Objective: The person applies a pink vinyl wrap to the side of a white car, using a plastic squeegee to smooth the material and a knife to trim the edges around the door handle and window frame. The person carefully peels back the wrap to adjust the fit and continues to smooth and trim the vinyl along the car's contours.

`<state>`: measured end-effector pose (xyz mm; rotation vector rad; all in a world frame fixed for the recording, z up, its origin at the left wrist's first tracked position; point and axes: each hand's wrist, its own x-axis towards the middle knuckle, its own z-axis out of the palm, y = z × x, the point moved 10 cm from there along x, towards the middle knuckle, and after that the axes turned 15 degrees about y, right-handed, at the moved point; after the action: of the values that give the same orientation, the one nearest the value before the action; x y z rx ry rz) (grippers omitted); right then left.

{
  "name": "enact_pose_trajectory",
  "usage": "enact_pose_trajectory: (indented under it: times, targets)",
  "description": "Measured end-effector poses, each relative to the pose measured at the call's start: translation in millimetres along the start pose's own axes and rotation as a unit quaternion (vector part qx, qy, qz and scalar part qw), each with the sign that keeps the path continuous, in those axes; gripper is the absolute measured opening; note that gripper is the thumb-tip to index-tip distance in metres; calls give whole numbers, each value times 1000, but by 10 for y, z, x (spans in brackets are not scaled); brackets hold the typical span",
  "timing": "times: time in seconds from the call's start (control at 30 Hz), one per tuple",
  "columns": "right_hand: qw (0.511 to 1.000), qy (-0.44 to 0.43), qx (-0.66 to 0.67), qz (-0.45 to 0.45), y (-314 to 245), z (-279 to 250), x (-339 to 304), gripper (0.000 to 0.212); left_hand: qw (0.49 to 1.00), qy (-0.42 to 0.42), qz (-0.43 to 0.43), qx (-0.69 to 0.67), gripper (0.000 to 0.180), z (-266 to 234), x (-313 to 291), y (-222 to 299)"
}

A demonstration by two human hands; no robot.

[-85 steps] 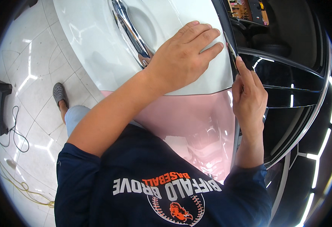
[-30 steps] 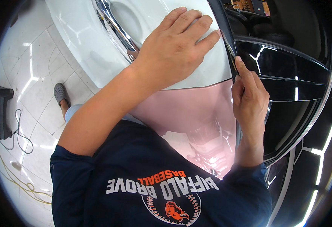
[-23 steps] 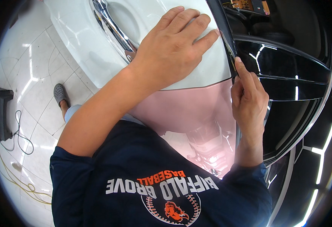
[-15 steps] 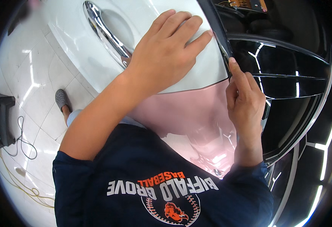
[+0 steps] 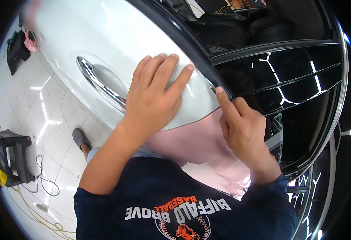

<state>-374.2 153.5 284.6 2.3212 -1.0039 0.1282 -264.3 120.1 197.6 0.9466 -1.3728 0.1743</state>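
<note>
1. Glossy white car door panel [image 5: 115, 36]: seen at centre and far left, beyond a glossy pink panel [image 5: 195, 132]; a curved chrome handle [image 5: 99, 86] is mounted on it.
2. Left hand [image 5: 155, 94]: laid palm down on the white panel, fingers spread, index tip placed near the black window trim [image 5: 175, 32]; the surface is probably steadied this way.
3. Slim dark tool [image 5: 212, 86]: located at the trim-side edge of the white panel, mostly hidden.
4. Right hand [image 5: 243, 124]: curled, tool apparently pinched; index finger extended along it, presumably for fine control. Thumb contact cannot be told.
5. Differences from the preceding frame: the view is shifted; the handle is seen lower, less of the tool is exposed, and a yellow object [image 5: 0, 171] is revealed at left.
</note>
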Motion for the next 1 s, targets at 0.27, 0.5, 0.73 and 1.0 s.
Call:
enact_pose_trajectory:
  times: [0.27,0.5,0.73,1.0]
  targets:
    - [1000,-15,13,-8,15,-2,-17,58,1000,-9,-5,13,56,38,-23,-10]
    - [1000,-18,13,-6,41,-18,-93,59,1000,-19,7,18,52,41,-32,7]
    - [1000,-19,20,12,75,-29,-138,57,998,-22,36,40,46,-11,119,53]
    - [1000,-10,5,16,87,-15,-184,51,987,-50,152,18,31,68,400,159]
